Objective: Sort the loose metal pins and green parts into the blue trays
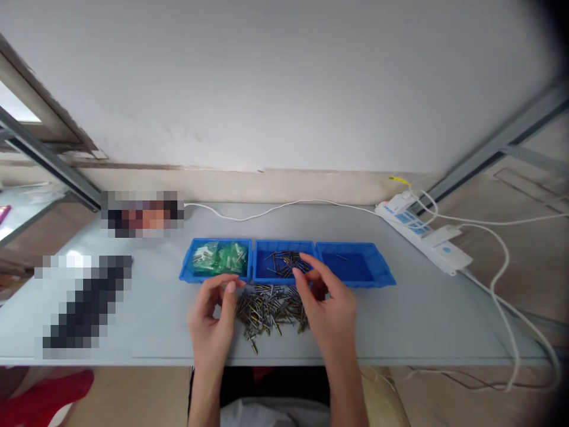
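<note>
Over the front edge of the left blue bin (183,276), my left hand (215,305) has its thumb and index finger pressed together; anything between them is too small to make out. My right hand (328,296) is over the front right corner of the middle blue bin (262,279), thumb and index tips apart with nothing visible between them. A loose pile of thin metal pins (267,311), some with yellowish ends, lies on the table between my hands. More such pins (284,264) are in the middle bin. Clear and green plastic bags (220,258) with small pieces fill the left bin.
The right blue bin (355,267) holds one thin pin. A white power strip (422,237) with plugs and cables stands at the right, and a white cable (242,219) runs along the back. Two blurred items lie at the left of the grey table (155,320).
</note>
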`<state>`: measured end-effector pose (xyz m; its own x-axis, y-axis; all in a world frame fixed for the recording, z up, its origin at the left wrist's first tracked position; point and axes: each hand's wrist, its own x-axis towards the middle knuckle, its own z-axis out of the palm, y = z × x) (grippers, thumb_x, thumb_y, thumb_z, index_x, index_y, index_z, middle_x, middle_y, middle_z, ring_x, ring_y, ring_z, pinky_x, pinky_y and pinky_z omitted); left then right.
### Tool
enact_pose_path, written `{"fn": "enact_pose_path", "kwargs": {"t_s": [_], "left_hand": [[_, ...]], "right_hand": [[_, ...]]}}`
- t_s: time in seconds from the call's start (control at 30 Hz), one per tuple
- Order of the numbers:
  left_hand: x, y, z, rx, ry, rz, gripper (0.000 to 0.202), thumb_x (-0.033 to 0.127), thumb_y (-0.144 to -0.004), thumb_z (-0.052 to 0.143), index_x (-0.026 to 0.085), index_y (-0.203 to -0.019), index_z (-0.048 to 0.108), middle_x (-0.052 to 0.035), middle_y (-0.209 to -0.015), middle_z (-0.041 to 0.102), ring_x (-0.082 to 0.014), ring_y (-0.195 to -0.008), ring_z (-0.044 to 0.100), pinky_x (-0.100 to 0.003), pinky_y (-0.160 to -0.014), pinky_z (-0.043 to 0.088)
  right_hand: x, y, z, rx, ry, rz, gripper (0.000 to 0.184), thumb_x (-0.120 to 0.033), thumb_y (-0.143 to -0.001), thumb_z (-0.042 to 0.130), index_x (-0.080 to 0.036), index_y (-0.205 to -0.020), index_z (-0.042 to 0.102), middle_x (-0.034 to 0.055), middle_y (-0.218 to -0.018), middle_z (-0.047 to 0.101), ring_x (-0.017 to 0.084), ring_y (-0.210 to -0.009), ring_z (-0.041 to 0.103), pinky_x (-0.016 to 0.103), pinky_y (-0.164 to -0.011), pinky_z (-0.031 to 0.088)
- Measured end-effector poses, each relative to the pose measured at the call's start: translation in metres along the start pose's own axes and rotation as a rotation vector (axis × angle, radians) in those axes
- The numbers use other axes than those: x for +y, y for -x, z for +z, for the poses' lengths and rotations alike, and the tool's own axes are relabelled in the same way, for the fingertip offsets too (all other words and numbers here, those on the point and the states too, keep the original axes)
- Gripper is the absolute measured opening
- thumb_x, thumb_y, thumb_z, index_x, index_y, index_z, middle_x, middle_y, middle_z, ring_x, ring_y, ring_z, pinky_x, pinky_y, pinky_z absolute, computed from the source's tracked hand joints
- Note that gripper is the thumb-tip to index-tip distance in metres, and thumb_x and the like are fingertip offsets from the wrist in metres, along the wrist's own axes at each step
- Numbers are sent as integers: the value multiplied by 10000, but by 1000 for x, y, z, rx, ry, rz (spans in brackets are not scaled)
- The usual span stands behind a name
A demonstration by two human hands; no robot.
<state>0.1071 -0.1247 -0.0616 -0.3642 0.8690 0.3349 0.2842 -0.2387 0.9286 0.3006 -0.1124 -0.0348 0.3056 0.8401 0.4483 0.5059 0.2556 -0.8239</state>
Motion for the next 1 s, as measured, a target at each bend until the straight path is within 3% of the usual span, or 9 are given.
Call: {"fn": "enact_pose_path", "kwargs": {"t_s": [0.07,0.17,0.23,0.33,0.57,0.83,0.93,1.0], "left_hand": [[-1,-1,-5,36,14,-28,175,349,-1066,684,208,-998,762,-10,-835,785,-108,-596,588,-205,-588,500],[0,1,-6,59,46,-50,213,364,-1068,676,203,-960,763,-4,-788,765,-114,-595,602,-214,-583,496],[2,2,-4,56,56,-61,225,373,-1065,675,201,-951,764,-3,-767,757,-120,-594,610,-219,-570,491],[5,5,-3,42,40,-71,247,384,-1064,671,201,-926,763,-5,-740,742,-130,-607,623,-224,-573,493],[7,9,-6,40,34,-71,333,419,-1065,666,204,-815,714,-4,-702,715,-133,-593,602,-228,-561,482],[12,12,-6,28,4,-79,375,478,-1087,625,204,-839,691,-17,-723,710,-145,-604,603,-255,-592,512],[12,11,-7,-30,-31,-31,341,430,-1095,616,199,-866,717,-27,-746,745,-146,-625,635,-252,-605,517],[13,11,-7,-126,-37,47,249,354,-1085,631,198,-941,760,-31,-789,777,-138,-630,648,-241,-589,505]], "right_hand": [[-1,7,-7,-94,3,-12,137,-311,-1011,719,-234,-1045,827,-22,-708,671,128,-556,548,255,-558,489],[-7,22,-13,-434,31,-26,72,-224,-963,748,-252,-960,814,-38,-690,680,131,-562,580,254,-561,471],[-12,30,-14,-656,75,-23,154,-131,-893,785,-268,-956,817,-58,-680,690,127,-566,601,252,-579,461],[-17,39,-8,-805,130,-25,236,-57,-812,820,-281,-886,810,-79,-643,688,129,-567,629,251,-583,434],[-14,52,9,-735,243,-87,223,-86,-752,859,-272,-709,744,-73,-573,681,136,-497,598,272,-519,325],[-10,54,8,-717,264,-157,233,-45,-759,790,-262,-710,721,-65,-567,669,142,-497,591,282,-522,319],[-10,49,1,-692,195,-138,196,-64,-800,743,-259,-781,728,-78,-560,625,129,-490,574,272,-531,356],[-11,44,-4,-655,140,-111,160,-96,-847,709,-253,-814,711,-71,-588,624,129,-509,583,266,-546,402]]}}
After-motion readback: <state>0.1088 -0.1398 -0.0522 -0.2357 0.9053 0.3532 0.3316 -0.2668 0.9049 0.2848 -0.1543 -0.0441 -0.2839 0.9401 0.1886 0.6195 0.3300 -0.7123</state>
